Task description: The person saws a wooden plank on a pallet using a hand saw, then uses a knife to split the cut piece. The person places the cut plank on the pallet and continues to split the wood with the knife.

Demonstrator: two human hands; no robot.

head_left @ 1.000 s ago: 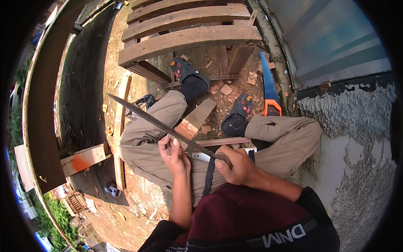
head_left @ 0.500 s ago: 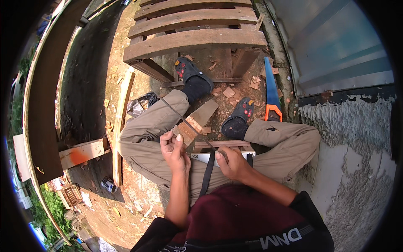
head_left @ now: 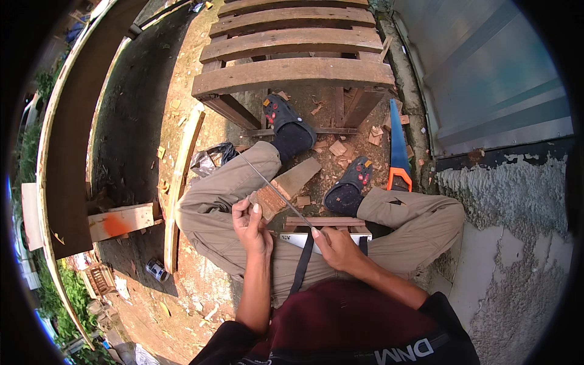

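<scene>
My left hand (head_left: 252,229) is closed around the near end of a short, thick wood block (head_left: 299,176), thumb on top. The block slants away to the right, with a lighter, freshly worked patch on its near half. In my right hand (head_left: 336,248) is the near end of a long, thin metal file (head_left: 263,177), index finger and thumb along it. The file lies across the block's worked part, its far tip reaching over my left knee. Close below the block, between my thighs, is a white-sided stool (head_left: 294,239) with wooden slats.
A slatted wooden bench (head_left: 292,74) stands ahead over my feet. An orange-handled handsaw (head_left: 398,143) lies at right by the wall. Wood chips (head_left: 337,148) litter the ground. At left are a plank (head_left: 183,188), a black plastic bag (head_left: 214,157) and a can (head_left: 157,269).
The view has shifted, so the surroundings appear lower and slightly right. The file has slid a little across the block, while both hands keep their grips.
</scene>
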